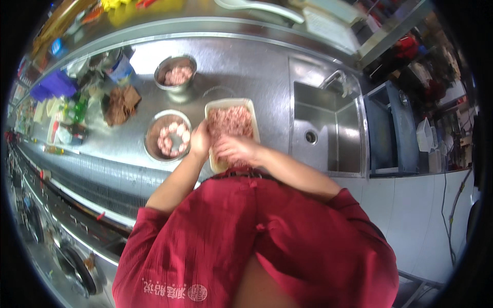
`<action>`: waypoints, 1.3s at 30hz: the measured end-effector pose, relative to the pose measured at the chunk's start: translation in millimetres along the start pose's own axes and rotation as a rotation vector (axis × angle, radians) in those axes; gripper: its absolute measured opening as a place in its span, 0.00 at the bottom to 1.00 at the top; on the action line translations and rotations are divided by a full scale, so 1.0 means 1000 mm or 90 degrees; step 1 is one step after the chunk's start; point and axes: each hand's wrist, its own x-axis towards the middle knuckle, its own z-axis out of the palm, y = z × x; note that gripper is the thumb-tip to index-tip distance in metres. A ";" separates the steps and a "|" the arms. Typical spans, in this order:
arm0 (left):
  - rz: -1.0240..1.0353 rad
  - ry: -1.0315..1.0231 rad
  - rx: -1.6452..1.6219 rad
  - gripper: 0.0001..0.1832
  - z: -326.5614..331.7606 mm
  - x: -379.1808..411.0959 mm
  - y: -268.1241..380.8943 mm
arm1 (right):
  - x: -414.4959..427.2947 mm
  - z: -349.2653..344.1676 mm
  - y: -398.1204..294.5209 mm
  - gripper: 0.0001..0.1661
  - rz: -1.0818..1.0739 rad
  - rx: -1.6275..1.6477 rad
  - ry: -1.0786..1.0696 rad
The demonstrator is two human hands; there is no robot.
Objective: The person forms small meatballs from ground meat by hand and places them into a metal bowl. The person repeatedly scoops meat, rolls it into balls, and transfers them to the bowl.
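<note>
A white rectangular tub (255,131) of ground meat (231,117) stands on the steel counter in front of me. My right hand (237,149) lies on the meat with its fingers bent; whether it grips some is unclear. At the tub's left side is my left hand (201,139), its fingers partly hidden, so its hold cannot be told. Just left of it stands a round steel bowl (149,134) with a ring of meatballs (166,140) inside. Farther back, a second steel bowl (180,89) holds more pinkish meat pieces (178,75).
A steel sink (327,127) with a faucet (339,81) is to the right. On the counter's left lie a crumpled brown bag or cloth (122,104), a purple item (56,86) and green bottles. A white ladle (262,8) rests on the shelf above.
</note>
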 end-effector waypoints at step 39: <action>0.044 -0.211 0.210 0.34 0.117 -0.066 0.027 | 0.007 -0.054 0.046 0.30 -0.043 0.208 0.298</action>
